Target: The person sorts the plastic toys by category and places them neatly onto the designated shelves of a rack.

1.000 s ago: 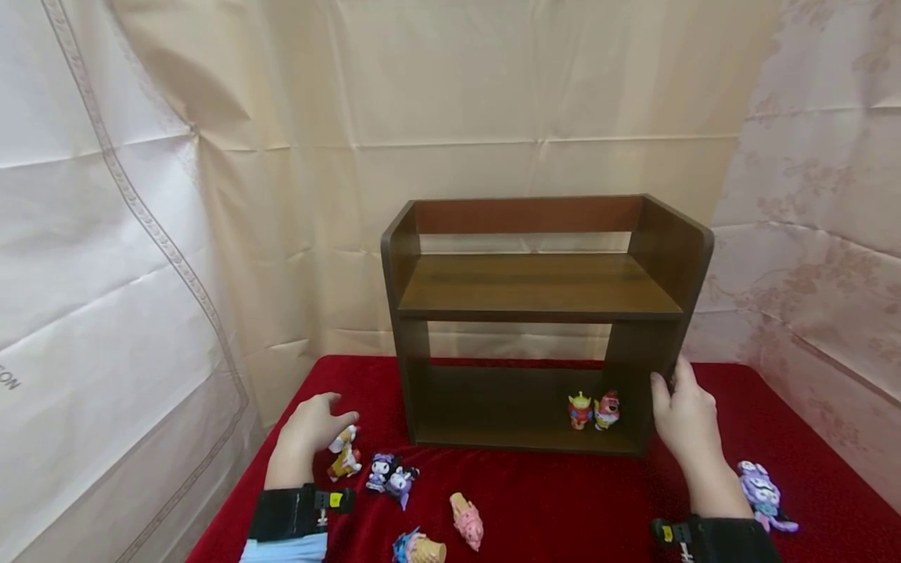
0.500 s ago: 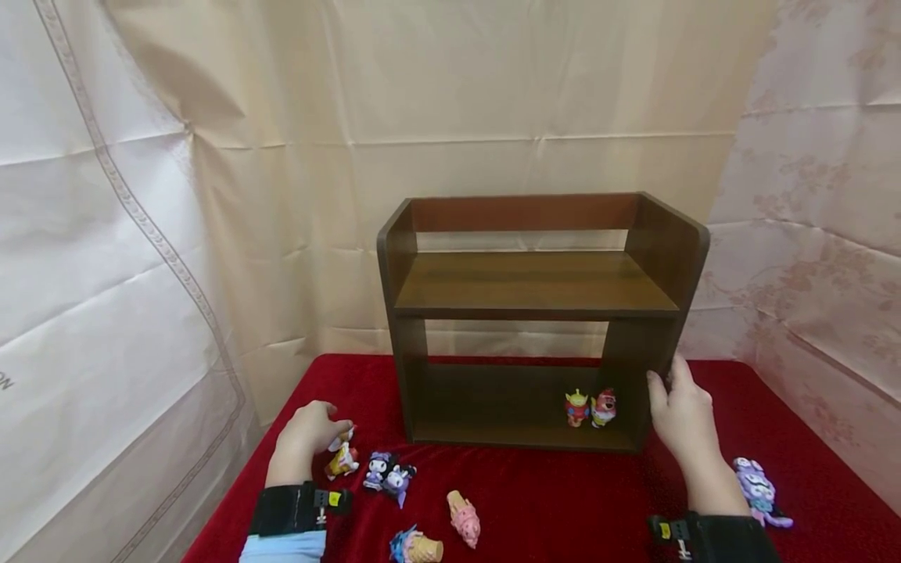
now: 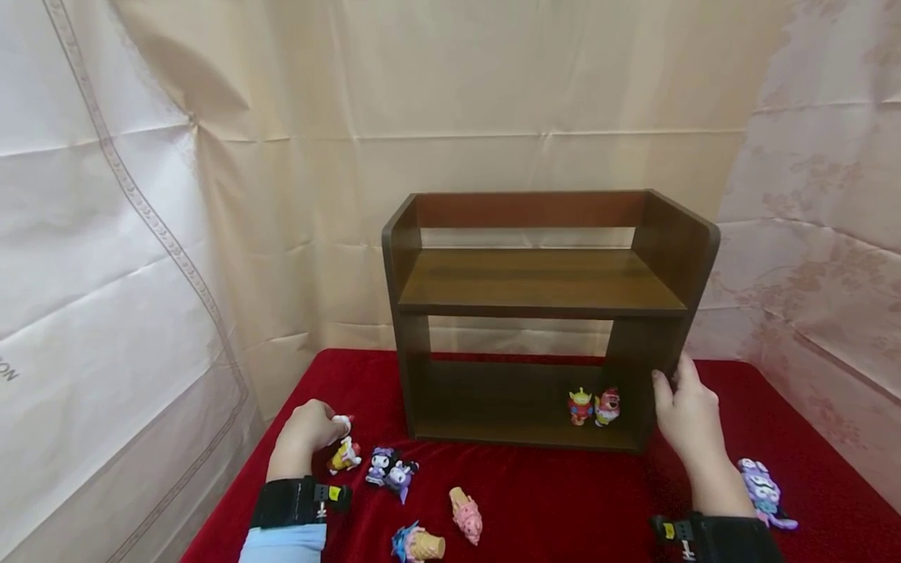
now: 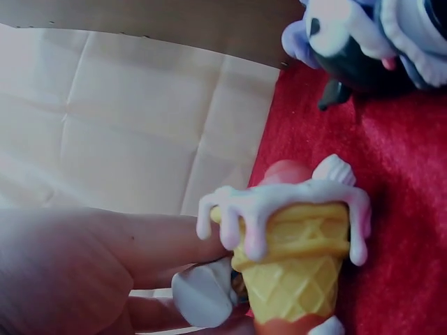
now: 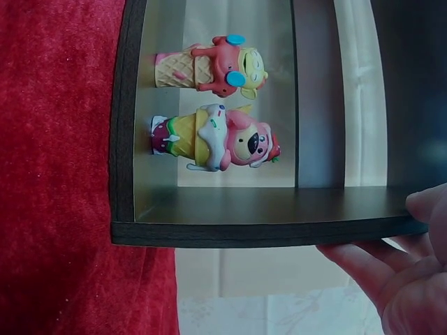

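Observation:
At the left of the head view, my left hand (image 3: 308,432) pinches a small white figurine (image 3: 342,423), mostly hidden by the fingers; its pale rounded end (image 4: 202,296) shows in the left wrist view. Right beside it lies a yellow ice-cream-cone figurine (image 3: 344,456) with dripping white icing. My right hand (image 3: 690,414) grips the right side panel of a dark brown two-tier shelf (image 3: 542,311), thumb on the inner face and fingers outside. On the lower tier, an alien cone figurine (image 5: 216,66) and a pink bear cone figurine (image 5: 216,139) stand upright side by side.
Two purple-and-black figurines (image 3: 391,471) lie right of my left hand. A pink cone figurine (image 3: 466,516) and a blue-topped one (image 3: 419,543) lie nearer. One purple figurine (image 3: 762,491) lies beyond my right forearm. Red cloth (image 3: 556,500) covers the table; curtains hang behind.
My left fingers have closed on the white figurine and shifted it slightly away from the yellow cone figurine. My right hand keeps its hold on the shelf panel.

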`<state>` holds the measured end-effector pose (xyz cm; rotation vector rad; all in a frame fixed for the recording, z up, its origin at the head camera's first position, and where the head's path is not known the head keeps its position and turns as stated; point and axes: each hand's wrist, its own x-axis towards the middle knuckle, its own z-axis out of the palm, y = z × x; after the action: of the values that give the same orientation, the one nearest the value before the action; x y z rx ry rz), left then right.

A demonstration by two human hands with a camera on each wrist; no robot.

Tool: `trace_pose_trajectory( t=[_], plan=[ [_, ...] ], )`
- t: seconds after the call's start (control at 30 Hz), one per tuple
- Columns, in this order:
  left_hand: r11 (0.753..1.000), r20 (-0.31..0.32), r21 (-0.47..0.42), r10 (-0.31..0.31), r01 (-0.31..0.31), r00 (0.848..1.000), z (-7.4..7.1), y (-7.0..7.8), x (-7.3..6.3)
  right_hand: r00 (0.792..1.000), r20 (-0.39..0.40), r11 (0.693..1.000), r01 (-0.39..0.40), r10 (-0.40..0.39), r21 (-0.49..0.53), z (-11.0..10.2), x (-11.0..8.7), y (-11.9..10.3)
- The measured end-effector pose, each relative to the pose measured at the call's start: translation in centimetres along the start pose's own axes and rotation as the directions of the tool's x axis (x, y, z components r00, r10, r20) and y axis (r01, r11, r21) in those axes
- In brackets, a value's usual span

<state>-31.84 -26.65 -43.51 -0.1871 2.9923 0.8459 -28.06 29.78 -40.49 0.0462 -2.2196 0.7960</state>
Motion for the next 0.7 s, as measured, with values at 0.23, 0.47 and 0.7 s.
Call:
trace_pose_trajectory(
  t=[0.23,0.47,0.7],
  plan=[
    [1.000,0.002,-0.016,-0.013,0.013,1.000,0.23,0.11,-0.10,1.000,0.005,1.000,0.019,-0.019,0.003,-0.02,0.03,0.06],
    [1.000,0.001,-0.021,-0.012,0.012,1.000,0.41,0.15,-0.17,1.000,0.018,1.000,0.016,-0.016,0.001,-0.04,-0.01,0.20],
    [0.999,-0.041,-0.050,0.017,-0.019,0.999,0.08,0.14,0.26,0.999,0.031,1.000,0.030,-0.030,0.001,-0.18,0.03,0.09]
  ],
)
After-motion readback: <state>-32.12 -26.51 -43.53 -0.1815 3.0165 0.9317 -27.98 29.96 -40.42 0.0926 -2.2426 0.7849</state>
